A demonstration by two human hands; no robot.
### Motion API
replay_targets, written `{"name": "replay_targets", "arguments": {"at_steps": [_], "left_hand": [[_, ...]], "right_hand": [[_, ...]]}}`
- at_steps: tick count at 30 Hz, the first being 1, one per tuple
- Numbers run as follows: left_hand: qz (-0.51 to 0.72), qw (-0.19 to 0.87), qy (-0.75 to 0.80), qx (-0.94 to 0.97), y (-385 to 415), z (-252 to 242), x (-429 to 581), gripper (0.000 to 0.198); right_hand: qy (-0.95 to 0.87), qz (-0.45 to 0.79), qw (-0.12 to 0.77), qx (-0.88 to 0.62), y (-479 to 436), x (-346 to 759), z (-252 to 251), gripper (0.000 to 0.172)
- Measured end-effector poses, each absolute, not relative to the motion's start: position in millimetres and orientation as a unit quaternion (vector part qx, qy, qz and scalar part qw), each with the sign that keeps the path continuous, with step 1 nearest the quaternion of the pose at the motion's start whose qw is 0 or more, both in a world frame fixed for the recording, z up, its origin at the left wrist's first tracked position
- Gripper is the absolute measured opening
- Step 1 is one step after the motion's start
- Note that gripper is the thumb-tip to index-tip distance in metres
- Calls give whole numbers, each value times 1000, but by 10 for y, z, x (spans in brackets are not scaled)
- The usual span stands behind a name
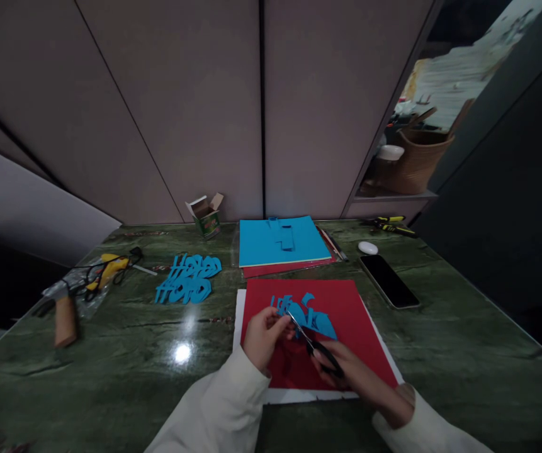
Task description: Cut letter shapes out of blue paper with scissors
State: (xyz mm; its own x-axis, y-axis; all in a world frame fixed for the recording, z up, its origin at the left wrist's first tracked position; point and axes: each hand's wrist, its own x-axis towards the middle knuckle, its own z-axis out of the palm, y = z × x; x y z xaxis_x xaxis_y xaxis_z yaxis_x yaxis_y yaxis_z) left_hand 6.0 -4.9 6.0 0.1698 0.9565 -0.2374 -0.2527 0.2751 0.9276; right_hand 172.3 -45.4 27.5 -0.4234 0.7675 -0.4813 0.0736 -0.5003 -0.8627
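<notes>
Over red card [350, 308]: scissors [312, 340] (steel) in right hand [349, 372], blue paper [321, 324] in left [264, 336]

Red card sheet [350, 308], bright blue paper cutout [322, 324], green-veined marble tabletop [124, 333]

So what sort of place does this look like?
Likely a paper-craft workspace: a green marble table with stacked coloured paper, blue paper cutouts and scissors in use.
</notes>
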Motion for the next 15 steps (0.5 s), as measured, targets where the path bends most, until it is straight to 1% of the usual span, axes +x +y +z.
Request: {"name": "replay_targets", "arguments": {"at_steps": [9, 15], "left_hand": [[456, 672, 445, 378, -59, 65, 57, 26], [454, 682, 446, 361, -56, 55, 61, 25]], "right_hand": [[-430, 719, 240, -491, -456, 1748, 197, 41], [-444, 715, 238, -484, -449, 1734, 243, 45]]}}
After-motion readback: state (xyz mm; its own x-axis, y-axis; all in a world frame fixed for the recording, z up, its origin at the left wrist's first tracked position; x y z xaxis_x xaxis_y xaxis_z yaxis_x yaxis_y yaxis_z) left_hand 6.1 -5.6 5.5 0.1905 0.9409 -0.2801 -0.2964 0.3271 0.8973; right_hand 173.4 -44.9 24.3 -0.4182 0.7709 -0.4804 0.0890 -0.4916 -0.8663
